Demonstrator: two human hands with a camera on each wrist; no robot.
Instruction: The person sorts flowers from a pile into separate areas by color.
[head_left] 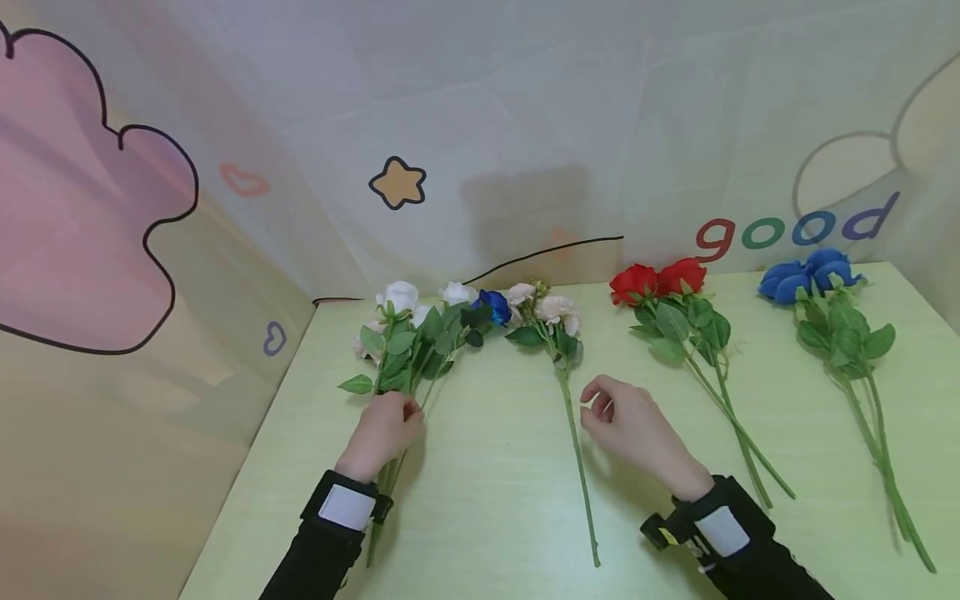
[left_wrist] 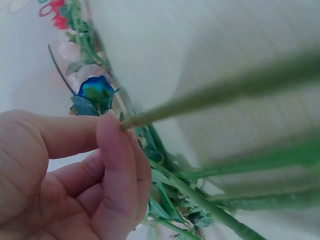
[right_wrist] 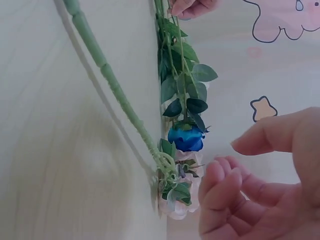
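My left hand (head_left: 386, 429) pinches a green stem (left_wrist: 200, 102) between thumb and fingertips, over the leafy bunch at the table's left. This stem appears to belong to the blue rose (head_left: 493, 307), whose head leans right among the leaves. White roses (head_left: 397, 296) and partly hidden pale pink flowers lie in the same bunch, their stems running under my left wrist. Just right of a pale pink flower spray's long stem (head_left: 577, 454) hovers my right hand (head_left: 630, 421), fingers loosely bent and holding nothing. In the right wrist view, a gap shows between its thumb and fingertips.
Two red roses (head_left: 660, 282) with crossed stems lie to the right of my right hand. Farther right are blue flowers (head_left: 810, 273) on long stems. Behind the pale table (head_left: 495, 500) hangs a printed cloth backdrop (head_left: 517, 100).
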